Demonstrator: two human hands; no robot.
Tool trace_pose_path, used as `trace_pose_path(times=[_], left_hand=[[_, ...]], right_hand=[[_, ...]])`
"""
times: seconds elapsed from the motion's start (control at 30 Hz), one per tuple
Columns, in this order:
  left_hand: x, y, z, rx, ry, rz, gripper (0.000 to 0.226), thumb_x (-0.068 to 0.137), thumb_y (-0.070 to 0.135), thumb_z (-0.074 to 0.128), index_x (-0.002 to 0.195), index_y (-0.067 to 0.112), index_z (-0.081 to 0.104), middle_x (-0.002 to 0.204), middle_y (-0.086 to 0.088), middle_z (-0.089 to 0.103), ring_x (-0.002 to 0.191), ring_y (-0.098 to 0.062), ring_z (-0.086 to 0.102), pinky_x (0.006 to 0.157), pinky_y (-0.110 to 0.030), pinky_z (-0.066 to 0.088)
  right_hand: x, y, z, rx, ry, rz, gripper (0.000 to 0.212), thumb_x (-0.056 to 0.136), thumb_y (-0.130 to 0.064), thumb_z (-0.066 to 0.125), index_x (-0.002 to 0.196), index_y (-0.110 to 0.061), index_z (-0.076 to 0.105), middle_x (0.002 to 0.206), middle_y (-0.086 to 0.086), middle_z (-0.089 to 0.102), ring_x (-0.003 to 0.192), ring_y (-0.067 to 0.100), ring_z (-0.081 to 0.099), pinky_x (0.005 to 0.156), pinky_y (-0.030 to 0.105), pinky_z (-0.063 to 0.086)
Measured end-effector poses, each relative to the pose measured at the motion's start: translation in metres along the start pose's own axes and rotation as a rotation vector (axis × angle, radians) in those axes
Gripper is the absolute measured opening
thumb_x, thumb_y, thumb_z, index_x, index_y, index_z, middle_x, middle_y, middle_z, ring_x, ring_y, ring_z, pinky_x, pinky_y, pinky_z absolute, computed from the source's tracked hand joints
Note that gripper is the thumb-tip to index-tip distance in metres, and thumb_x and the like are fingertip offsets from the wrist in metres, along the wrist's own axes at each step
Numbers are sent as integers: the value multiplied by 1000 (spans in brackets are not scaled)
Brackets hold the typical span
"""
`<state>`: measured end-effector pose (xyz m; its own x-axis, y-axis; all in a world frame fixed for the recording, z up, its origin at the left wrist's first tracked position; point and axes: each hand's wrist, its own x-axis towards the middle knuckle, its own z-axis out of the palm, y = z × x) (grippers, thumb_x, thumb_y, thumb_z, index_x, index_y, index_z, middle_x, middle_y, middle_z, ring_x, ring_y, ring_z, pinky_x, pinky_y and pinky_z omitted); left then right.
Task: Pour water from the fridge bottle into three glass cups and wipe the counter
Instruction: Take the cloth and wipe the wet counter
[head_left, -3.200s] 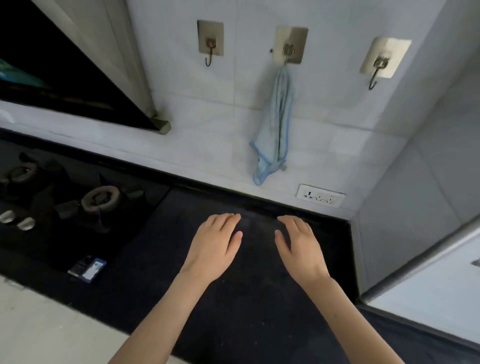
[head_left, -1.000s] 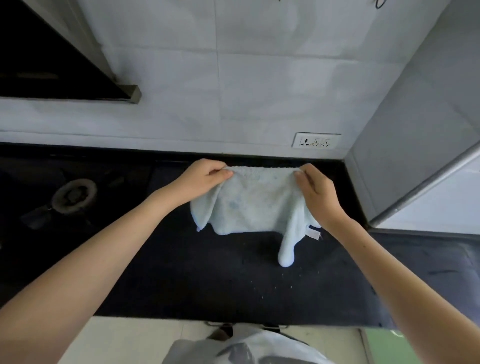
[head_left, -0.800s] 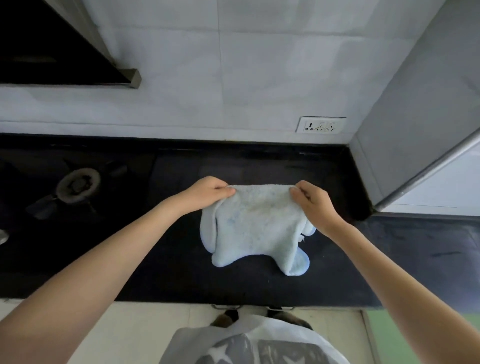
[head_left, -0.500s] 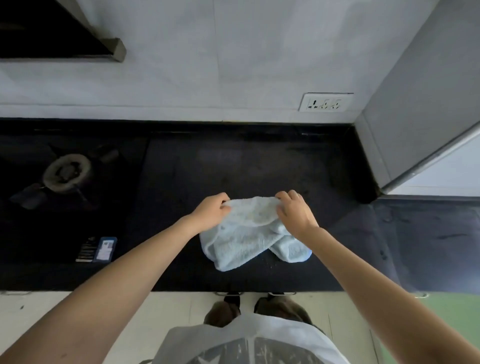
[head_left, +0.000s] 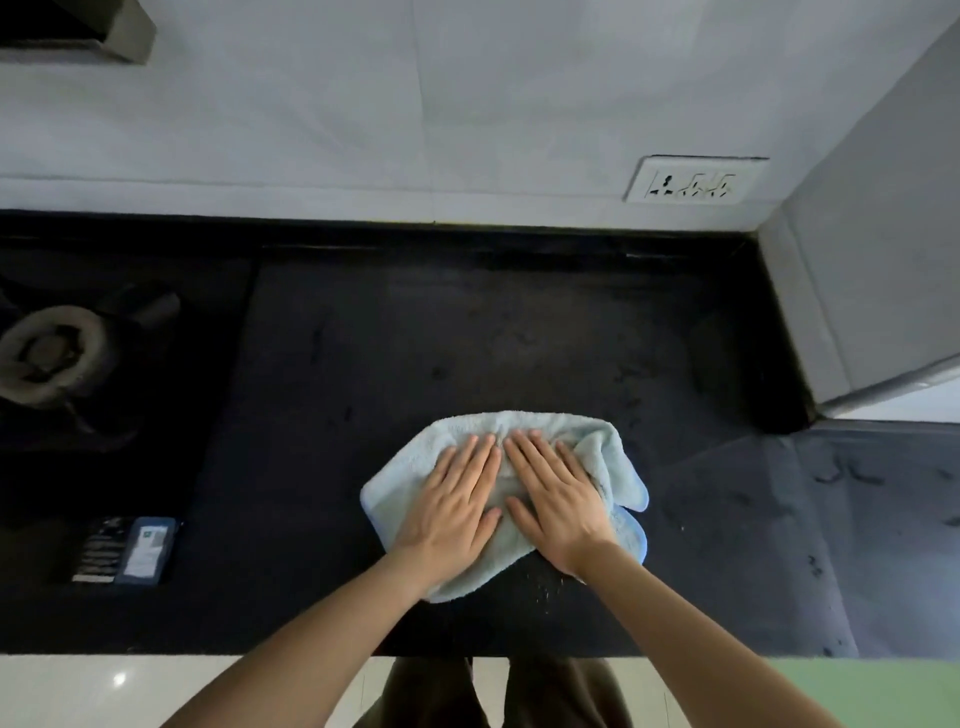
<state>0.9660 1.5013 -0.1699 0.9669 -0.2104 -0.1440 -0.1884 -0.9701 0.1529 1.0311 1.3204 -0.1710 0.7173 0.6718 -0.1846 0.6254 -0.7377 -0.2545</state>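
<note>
A light blue cloth (head_left: 602, 441) lies bunched on the black counter (head_left: 467, 332), near its front edge. My left hand (head_left: 452, 504) and my right hand (head_left: 558, 499) lie flat on the cloth side by side, fingers straight and pointing toward the wall, pressing it down. The middle of the cloth is hidden under my palms. No bottle and no glass cups are in view.
A gas stove burner (head_left: 49, 348) sits at the left on the counter. A small dark box with a blue label (head_left: 127, 551) lies near the front left. A wall socket (head_left: 693, 182) is at the back right. A grey wall corner (head_left: 857, 291) juts out at the right.
The cloth was taken off its wall hook, held stretched between both hands, then lowered to the counter. Both hands let go of its edge and now press flat on top.
</note>
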Motion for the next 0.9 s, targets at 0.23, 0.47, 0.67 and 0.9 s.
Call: trace_pose_path(times=[0.23,0.47,0.67,0.9], left_hand=[[51,-14,-12,25,-6,26,62,101,37,14,151,0,16,160,-15,8,149,-26,6,120,-44,14],[129,-40,-18,33,37,-22,63,98,35,-5,150,0,-5,160,-15,-9,149,-24,-10,122,-41,1],[184,-62,-27,34,40,-37,63,97,34,-6,151,1,-8,160,-14,-12,149,-23,-10,122,-40,-2],[244,-83,-39,30,45,-48,59,103,33,8,152,2,-4,162,-13,-4,150,-21,-2,121,-34,-6]], right_hand=[[38,14,-10,-27,8,23,58,102,-39,19,155,-13,17,162,0,13,150,15,7,120,35,5],[113,47,-30,-72,41,44,61,96,-37,-2,153,-15,-3,160,-3,-6,148,11,-10,119,30,-11],[169,76,-41,-135,29,70,60,97,-36,1,153,-15,-6,163,-2,-4,149,10,-9,120,29,-12],[218,100,-59,-117,58,129,61,98,-37,6,155,-15,2,164,-1,4,150,12,0,122,31,-3]])
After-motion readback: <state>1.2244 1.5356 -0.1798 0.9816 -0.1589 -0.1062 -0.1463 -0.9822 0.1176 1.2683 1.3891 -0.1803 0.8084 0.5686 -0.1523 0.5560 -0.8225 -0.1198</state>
